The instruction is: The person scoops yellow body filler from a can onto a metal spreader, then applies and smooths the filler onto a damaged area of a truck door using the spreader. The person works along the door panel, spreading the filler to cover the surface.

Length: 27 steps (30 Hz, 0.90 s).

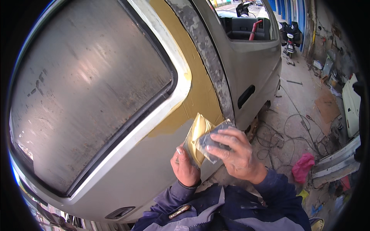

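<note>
My left hand (186,169) is closed around a small flat board (189,147) that carries a smear of yellow body filler (201,127). My right hand (239,153) grips a dark grey flat spreader (221,131), its fingers laid along the top face. The spreader's edge touches the filler on the board. Just beyond both hands stands the grey side of a van (154,159). A broad coat of yellow filler (198,90) covers its pillar and runs below the rear window (92,84). The thumb of my left hand shows pale smudges.
Right of the filler is the front door with its dark handle (246,96). Loose cables (271,140) coil on the floor, near a pink bag (303,168) and a brown sheet (327,106). A white panel (350,106) leans at right. A motorbike (291,38) stands farther back.
</note>
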Each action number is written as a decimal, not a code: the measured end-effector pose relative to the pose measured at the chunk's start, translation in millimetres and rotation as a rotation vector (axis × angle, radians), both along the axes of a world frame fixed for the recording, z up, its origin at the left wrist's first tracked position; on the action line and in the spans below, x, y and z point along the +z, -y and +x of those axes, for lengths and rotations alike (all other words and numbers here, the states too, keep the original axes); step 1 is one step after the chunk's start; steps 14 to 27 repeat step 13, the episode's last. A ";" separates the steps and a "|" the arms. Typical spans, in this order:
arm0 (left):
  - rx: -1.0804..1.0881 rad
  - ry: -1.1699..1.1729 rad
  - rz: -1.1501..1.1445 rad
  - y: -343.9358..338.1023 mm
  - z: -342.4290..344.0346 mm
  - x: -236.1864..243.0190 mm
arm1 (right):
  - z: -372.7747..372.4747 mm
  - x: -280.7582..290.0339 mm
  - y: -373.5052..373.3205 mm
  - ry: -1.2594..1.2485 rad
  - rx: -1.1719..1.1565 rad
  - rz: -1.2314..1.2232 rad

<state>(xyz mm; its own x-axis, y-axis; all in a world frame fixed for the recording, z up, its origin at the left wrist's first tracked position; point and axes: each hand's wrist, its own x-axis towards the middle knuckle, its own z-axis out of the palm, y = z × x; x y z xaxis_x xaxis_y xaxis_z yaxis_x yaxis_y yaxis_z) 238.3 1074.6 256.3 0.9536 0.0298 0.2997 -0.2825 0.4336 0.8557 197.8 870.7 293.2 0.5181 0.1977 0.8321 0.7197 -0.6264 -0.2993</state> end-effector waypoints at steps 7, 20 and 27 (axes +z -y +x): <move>0.355 0.227 0.266 -20.8 8.0 16.8 | 13.4 -4.1 20.3 -0.132 0.269 0.010; 0.346 0.282 0.072 -79.3 13.9 42.5 | 87.5 93.3 43.4 -0.104 0.028 0.462; 0.346 0.282 0.072 -79.3 13.9 42.5 | 87.5 93.3 43.4 -0.104 0.028 0.462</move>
